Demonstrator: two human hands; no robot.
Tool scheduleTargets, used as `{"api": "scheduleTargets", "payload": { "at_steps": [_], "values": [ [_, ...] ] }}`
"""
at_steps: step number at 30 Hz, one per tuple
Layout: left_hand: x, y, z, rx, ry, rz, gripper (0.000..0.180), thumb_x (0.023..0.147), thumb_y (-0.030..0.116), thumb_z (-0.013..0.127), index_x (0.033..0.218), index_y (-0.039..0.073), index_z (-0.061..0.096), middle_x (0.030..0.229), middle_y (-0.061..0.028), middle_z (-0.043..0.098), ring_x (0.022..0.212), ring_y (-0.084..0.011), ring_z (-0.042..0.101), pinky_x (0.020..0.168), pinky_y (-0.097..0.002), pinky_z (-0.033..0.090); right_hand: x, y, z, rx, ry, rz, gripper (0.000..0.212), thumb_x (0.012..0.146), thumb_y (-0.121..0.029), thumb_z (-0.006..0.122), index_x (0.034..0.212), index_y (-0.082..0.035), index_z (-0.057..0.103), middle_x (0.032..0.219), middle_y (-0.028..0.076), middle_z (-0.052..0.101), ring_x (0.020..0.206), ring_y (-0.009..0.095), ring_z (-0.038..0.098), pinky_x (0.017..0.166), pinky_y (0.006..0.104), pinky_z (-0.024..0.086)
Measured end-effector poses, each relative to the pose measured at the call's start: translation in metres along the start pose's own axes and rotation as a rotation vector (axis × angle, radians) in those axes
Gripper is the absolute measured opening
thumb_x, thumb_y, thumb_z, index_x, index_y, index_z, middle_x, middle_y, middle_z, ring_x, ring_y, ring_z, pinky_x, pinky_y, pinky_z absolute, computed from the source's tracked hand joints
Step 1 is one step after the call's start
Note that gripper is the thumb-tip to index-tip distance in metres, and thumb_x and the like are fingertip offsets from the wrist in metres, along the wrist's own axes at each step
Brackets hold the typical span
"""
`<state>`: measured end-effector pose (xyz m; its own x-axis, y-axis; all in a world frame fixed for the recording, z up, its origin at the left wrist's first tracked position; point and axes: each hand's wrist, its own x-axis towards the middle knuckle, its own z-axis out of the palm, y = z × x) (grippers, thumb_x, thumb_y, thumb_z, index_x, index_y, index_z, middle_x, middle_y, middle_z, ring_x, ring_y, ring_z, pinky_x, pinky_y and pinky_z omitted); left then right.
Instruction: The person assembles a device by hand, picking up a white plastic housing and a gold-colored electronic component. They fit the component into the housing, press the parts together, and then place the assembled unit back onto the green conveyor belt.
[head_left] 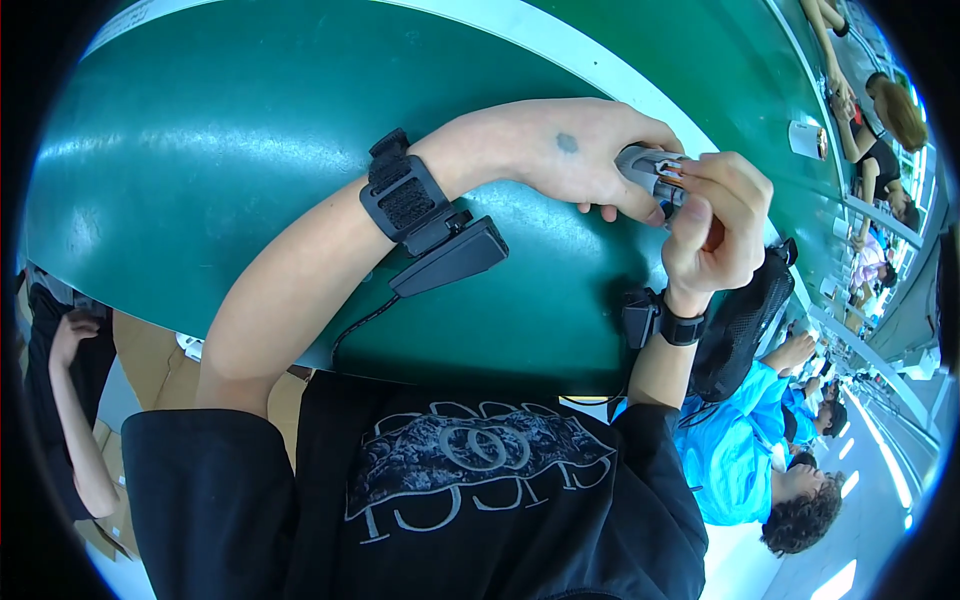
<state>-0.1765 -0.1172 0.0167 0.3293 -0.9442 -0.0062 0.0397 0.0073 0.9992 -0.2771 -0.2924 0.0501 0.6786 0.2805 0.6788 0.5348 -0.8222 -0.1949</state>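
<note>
My left hand [585,150] is closed around a small grey housing [640,160] with an open end, holding it above the green tabletop. Copper-coloured and light parts show inside that open end. Against it, my right hand [728,225] has its thumb and fingers pinched together at the opening. What lies between those fingertips is too small and covered to make out. Both hands are close together, right of the middle of the view.
The glossy green table [250,110] has a pale strip [560,45] along its far side. A black mesh bag [740,325] lies beside my right wrist. Black boxes with cables are strapped to both wrists. A white container [808,140] stands farther right, near other people. Cardboard [155,355] is at lower left.
</note>
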Motion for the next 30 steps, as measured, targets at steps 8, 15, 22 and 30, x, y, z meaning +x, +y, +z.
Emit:
{"api": "scheduleTargets", "payload": {
  "at_steps": [8, 15, 22, 30],
  "values": [
    [-0.002, -0.003, 0.000, 0.023, -0.002, -0.035, 0.054, 0.089, 0.028, 0.077, 0.136, 0.007, 0.060, 0.088, -0.0082, 0.069, 0.071, -0.0160, 0.067, 0.066, -0.0297, 0.053, -0.002, -0.002, 0.005, 0.016, 0.026, 0.056, 0.018, 0.098, -0.011, 0.062, 0.090, 0.005, 0.062, 0.089, 0.019, 0.070, 0.084, 0.027, 0.066, 0.073, 0.0346, 0.055],
    [0.002, -0.005, -0.003, 0.014, -0.017, -0.006, 0.056, 0.088, 0.027, 0.077, 0.137, 0.006, 0.059, 0.086, -0.0070, 0.069, 0.071, -0.0148, 0.066, 0.066, -0.0305, 0.053, 0.006, -0.005, 0.002, -0.036, -0.066, 0.069, 0.009, 0.092, -0.003, 0.064, 0.087, 0.004, 0.064, 0.089, 0.016, 0.070, 0.084, 0.027, 0.066, 0.074, 0.0348, 0.054],
    [-0.003, -0.023, -0.002, -0.061, 0.018, 0.158, 0.054, 0.087, 0.022, 0.077, 0.131, 0.000, 0.056, 0.100, -0.0107, 0.067, 0.077, -0.0142, 0.065, 0.068, -0.0322, 0.053, 0.010, -0.010, 0.003, 0.029, -0.176, 0.112, 0.010, 0.076, -0.005, 0.072, 0.081, -0.006, 0.064, 0.090, 0.008, 0.068, 0.088, 0.029, 0.065, 0.080, 0.0420, 0.052],
    [-0.001, 0.010, 0.006, -0.031, -0.016, -0.162, 0.056, 0.091, 0.011, 0.072, 0.141, 0.001, 0.047, 0.105, -0.0113, 0.066, 0.073, -0.0151, 0.066, 0.062, -0.0291, 0.054, 0.005, -0.015, -0.018, 0.007, -0.295, 0.181, 0.024, 0.078, -0.016, 0.077, 0.098, -0.009, 0.067, 0.114, 0.007, 0.062, 0.110, 0.027, 0.060, 0.087, 0.0414, 0.049]
  ]
}}
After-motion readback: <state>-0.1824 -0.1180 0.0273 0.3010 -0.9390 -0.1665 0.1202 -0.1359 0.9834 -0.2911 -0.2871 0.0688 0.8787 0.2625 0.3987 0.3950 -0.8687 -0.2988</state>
